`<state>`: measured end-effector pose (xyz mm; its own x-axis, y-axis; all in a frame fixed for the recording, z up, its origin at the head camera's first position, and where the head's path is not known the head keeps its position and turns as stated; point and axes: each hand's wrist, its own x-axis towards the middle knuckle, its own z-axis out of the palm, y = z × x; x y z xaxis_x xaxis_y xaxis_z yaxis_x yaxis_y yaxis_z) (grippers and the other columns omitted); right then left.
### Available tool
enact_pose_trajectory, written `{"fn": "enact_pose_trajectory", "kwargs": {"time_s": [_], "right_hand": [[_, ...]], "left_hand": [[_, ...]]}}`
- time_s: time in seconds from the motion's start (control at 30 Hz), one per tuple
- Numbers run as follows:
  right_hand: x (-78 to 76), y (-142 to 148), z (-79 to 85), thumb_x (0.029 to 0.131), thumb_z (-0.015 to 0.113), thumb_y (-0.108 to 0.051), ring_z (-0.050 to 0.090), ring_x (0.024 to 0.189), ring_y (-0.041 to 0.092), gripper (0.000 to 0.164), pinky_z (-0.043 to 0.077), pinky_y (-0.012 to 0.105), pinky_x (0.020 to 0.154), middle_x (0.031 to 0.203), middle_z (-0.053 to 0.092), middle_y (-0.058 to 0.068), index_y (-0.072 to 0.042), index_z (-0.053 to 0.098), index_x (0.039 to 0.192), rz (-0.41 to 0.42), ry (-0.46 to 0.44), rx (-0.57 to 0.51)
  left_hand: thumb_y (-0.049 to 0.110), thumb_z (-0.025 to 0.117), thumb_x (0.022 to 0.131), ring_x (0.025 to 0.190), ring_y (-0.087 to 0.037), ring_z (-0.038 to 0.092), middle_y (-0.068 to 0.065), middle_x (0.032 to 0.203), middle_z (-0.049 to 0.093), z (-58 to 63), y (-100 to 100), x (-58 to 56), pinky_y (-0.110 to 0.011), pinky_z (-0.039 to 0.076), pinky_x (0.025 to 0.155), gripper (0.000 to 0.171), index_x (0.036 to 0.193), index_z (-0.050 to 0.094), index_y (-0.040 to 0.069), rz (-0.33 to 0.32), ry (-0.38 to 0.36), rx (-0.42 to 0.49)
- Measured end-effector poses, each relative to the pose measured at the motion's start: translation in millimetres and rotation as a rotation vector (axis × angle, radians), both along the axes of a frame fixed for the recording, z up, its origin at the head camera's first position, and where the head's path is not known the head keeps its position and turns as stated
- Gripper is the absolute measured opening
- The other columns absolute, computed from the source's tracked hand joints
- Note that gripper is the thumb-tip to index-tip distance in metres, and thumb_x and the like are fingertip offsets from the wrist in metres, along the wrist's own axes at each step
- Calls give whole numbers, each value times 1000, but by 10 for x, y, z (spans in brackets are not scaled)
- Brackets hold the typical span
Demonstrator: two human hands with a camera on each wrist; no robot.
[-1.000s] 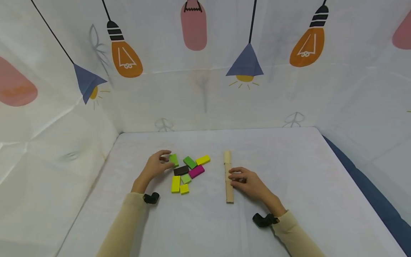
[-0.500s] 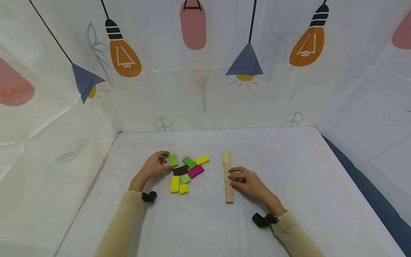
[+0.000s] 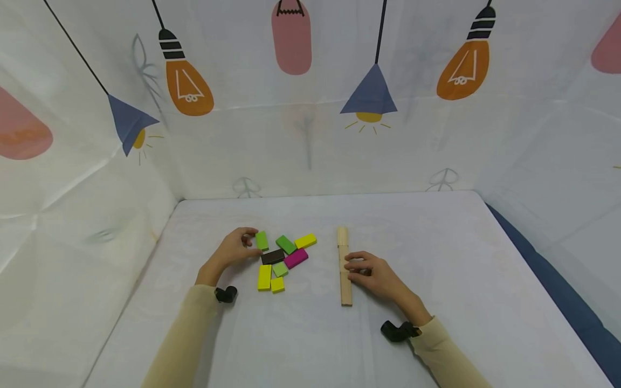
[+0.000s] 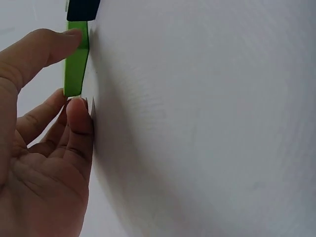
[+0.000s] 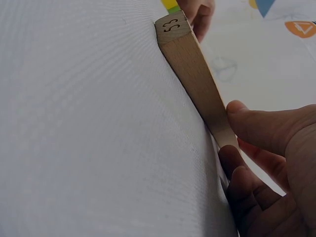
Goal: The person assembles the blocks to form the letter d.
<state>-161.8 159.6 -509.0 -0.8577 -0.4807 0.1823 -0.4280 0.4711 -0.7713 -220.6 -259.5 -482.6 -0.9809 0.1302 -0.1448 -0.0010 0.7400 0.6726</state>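
Note:
My left hand (image 3: 232, 250) holds a small light green block (image 3: 262, 241) at the left of a group of coloured blocks. In the left wrist view its thumb lies on the green block (image 4: 76, 64), near a dark block (image 4: 83, 9), and its curved fingers meet the other end. The dark brown block (image 3: 273, 257) touches the thumb tip in the head view. My right hand (image 3: 380, 276) rests relaxed against the right side of a straight row of plain wooden blocks (image 3: 346, 293). The right wrist view shows the thumb touching a wooden block (image 5: 192, 74) with "53" on its end.
Green (image 3: 286, 245), yellow (image 3: 305, 241) and magenta (image 3: 296, 258) blocks lie in the group, with smaller light green (image 3: 280, 269) and yellow (image 3: 278, 285) ones nearer me. A white cloth covers the table (image 3: 310, 334); printed white sheeting (image 3: 310, 145) rises behind and beside it.
My left hand has shifted the light green block very slightly, and it stands a little straighter. My right hand and the wooden row have stayed in place.

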Motion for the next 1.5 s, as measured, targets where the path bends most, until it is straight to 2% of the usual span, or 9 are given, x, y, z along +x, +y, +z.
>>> {"fn": "enact_pose_trajectory", "kwargs": {"time_s": [0.23,0.43,0.53,0.73,0.9,1.07,1.23,1.33,1.5], "right_hand": [[-11,-4,-13,95,75,-20,68,116,26,28,57,32,90,136,66,6,-7,77,120,6,-1,-14],[-3,4,-17,95,75,-20,70,108,22,28,57,28,85,135,66,7,-6,76,120,8,8,-9],[-1,8,-21,95,75,-19,70,109,23,28,57,29,86,135,66,7,-6,76,120,4,12,-7],[1,10,-22,93,76,-16,65,122,29,26,57,34,93,134,67,7,-6,78,118,-4,17,-5],[6,6,-11,93,77,-15,65,122,31,26,57,36,93,134,67,8,-6,78,117,-1,23,-4],[7,4,-5,94,76,-16,64,123,31,27,57,35,93,134,66,8,-6,77,118,5,13,-10],[1,15,-8,93,76,-17,66,120,29,27,57,33,91,135,66,7,-6,77,118,-1,17,-15],[-3,19,-13,94,76,-17,68,111,25,27,57,29,85,135,66,7,-7,77,119,1,13,-19],[-7,24,-18,95,75,-19,68,102,16,28,55,25,80,135,66,7,-7,77,120,12,3,-18]], "left_hand": [[32,83,83,90,-23,58,-10,103,65,25,-54,-40,-32,48,74,64,136,60,4,-28,37,-28],[35,82,82,87,-23,56,-13,110,66,99,-46,-90,-31,47,69,63,135,62,7,-6,91,-42],[35,81,81,91,-23,56,-11,120,66,155,7,-121,-31,47,71,62,135,63,8,-19,116,-45],[34,81,81,95,-26,55,-11,126,66,227,210,-191,-33,48,73,60,133,64,10,-77,136,-34],[36,81,81,97,-26,53,-11,128,64,235,390,-255,-34,47,74,59,133,64,13,-111,134,-24],[34,80,82,98,-26,54,-9,131,64,246,540,-313,-34,48,75,59,134,63,14,-130,172,0],[31,78,82,99,-28,55,-7,134,63,300,706,-365,-38,49,77,58,135,63,13,-153,203,55],[31,77,83,99,-28,55,-7,135,63,314,790,-389,-39,49,79,57,136,63,13,-169,209,61],[32,77,84,101,-28,54,-7,136,63,315,910,-405,-39,50,82,59,138,63,13,-181,183,62]]}}
